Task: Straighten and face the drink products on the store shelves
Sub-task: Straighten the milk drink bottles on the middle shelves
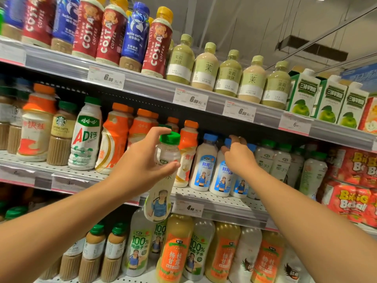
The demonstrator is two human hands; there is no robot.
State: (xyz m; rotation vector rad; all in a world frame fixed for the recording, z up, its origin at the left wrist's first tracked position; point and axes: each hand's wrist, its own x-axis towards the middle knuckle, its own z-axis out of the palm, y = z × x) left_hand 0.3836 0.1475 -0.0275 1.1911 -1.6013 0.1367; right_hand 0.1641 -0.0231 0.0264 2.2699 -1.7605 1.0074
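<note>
Left arm: stretched forward and up from the lower left, forearm bare, wrist slightly bent.
Left hand (140, 160): grasps a green-capped coconut water bottle (163, 176) round its upper body, thumb at the neck just under the cap, fingers curled across the front.
Held bottle: out in front of the middle shelf (214, 201), clear of it, tilted with its base swung down and left; label shows a figure in a blue top.
Right arm: reaching up from the lower right toward the middle shelf.
Right hand (237, 152): fingers curled over the blue cap of a blue-capped coconut milk bottle (221, 172) standing in the row; thumb against the neck, gripping the top.
Neighbours: another blue-capped bottle (204, 162) stands just left; green-capped coconut water bottles (265, 158) stand to the right.
Top shelf: Costa coffee bottles (157, 48) and pale green tea bottles (229, 73).
</note>
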